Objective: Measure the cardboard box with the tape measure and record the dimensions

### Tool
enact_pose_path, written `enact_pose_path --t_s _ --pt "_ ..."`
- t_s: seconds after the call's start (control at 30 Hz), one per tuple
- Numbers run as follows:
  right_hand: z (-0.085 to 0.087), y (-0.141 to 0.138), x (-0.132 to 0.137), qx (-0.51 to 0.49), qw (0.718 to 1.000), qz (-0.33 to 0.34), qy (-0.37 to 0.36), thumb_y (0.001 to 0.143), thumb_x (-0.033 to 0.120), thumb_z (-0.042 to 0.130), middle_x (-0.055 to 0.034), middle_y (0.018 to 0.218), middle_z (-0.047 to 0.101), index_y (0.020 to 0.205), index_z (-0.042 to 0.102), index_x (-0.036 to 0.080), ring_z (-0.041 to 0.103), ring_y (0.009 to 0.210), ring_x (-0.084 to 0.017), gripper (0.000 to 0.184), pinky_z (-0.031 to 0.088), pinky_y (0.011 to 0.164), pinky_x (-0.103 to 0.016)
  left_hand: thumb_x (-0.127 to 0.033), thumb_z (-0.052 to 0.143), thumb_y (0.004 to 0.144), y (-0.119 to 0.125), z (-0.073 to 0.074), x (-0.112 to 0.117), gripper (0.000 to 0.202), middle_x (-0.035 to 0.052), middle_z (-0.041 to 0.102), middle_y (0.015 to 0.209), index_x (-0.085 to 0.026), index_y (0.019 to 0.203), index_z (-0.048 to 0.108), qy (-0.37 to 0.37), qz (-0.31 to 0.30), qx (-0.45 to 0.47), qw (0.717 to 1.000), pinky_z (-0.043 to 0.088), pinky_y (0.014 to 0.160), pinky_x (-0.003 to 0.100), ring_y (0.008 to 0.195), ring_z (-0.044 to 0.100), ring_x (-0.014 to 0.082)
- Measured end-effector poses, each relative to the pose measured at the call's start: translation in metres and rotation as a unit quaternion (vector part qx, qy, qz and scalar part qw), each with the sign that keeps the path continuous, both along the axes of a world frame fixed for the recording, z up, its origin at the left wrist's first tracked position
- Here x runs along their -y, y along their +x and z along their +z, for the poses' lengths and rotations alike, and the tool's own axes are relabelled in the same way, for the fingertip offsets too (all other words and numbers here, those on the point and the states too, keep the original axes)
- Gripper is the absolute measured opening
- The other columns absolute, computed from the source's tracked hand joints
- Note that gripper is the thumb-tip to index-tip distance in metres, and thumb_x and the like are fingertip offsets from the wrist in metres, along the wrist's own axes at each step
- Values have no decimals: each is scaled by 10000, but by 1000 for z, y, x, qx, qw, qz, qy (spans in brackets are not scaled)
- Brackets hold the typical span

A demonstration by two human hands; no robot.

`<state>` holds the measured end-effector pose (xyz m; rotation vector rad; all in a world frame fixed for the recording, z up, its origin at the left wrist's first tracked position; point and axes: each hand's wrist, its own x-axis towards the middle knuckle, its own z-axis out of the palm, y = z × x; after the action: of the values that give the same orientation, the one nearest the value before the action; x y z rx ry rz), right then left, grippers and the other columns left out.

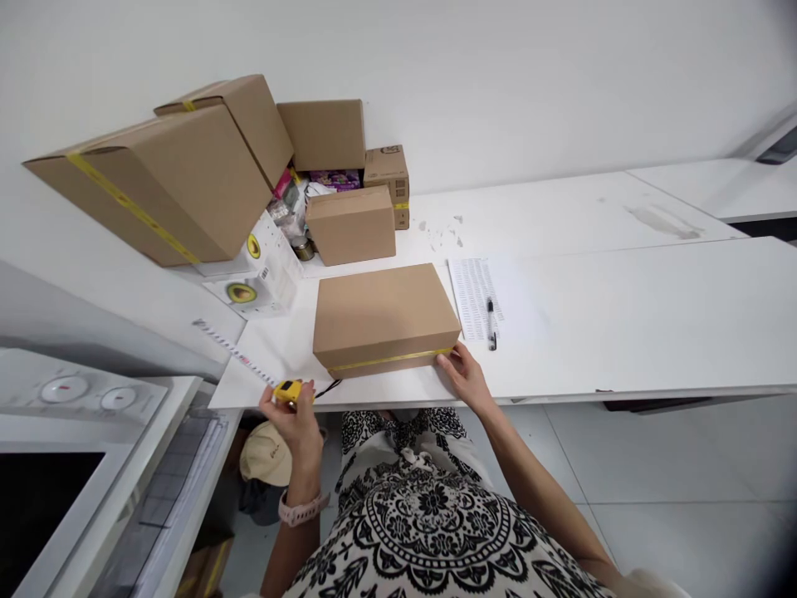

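A closed cardboard box (383, 311) lies on the white table (623, 332) in front of me. A yellow measuring tape (389, 360) runs along its near side. My left hand (294, 415) pinches the small yellow tape case (288, 390) at the table's near edge, left of the box. My right hand (464, 375) presses the tape's end against the box's near right corner with closed fingertips.
A printed sheet (476, 295) with a black pen (491, 320) lies right of the box. Several cardboard boxes (187, 166) and packaged goods are piled at the back left. A white appliance (75, 432) stands at lower left. A beige cap (267, 453) lies below the table.
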<state>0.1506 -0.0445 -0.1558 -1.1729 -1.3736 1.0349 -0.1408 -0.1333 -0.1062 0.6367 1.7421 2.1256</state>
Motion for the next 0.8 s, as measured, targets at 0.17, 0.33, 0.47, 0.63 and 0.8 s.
enact_pose_path --t_s 0.17,0.33,0.47,0.63,0.8 --pt "55 -4 29 -19 979 -184 87 965 438 566 -110 1170 696 1163 686 258 649 1014 -244 293 544 925 -468 -231 822 677 4 51 45 684 41 630 1083 -292 1247 449 -40 -345 -80 934 558 709 310 832 665 185" --pt "110 12 47 -103 985 -95 101 1034 459 404 -97 1111 712 1360 589 281 634 717 -174 415 565 645 -371 -226 783 710 39 67 48 698 -5 566 944 -274 1324 456 -231 -663 -143 698 438 622 239 741 530 132" --pt "116 37 51 -106 989 -71 80 985 443 554 -68 880 732 1206 715 249 626 650 -166 336 562 589 -349 -235 755 713 55 65 29 711 -54 453 827 -241 1337 415 -258 -730 -166 611 362 587 224 691 430 110" --pt "101 52 54 -117 992 -45 25 908 408 690 -49 817 756 1031 785 244 659 611 -160 226 604 606 -356 -229 726 743 57 57 23 748 -33 486 906 -256 1398 367 -275 -731 -165 602 396 639 235 742 452 117" --pt "71 21 61 -100 984 123 -78 895 464 689 -49 812 757 935 759 222 694 675 -175 255 604 662 -350 -246 760 722 73 47 15 919 54 520 1213 -292 1473 233 -244 -716 -146 638 472 765 283 884 539 146"
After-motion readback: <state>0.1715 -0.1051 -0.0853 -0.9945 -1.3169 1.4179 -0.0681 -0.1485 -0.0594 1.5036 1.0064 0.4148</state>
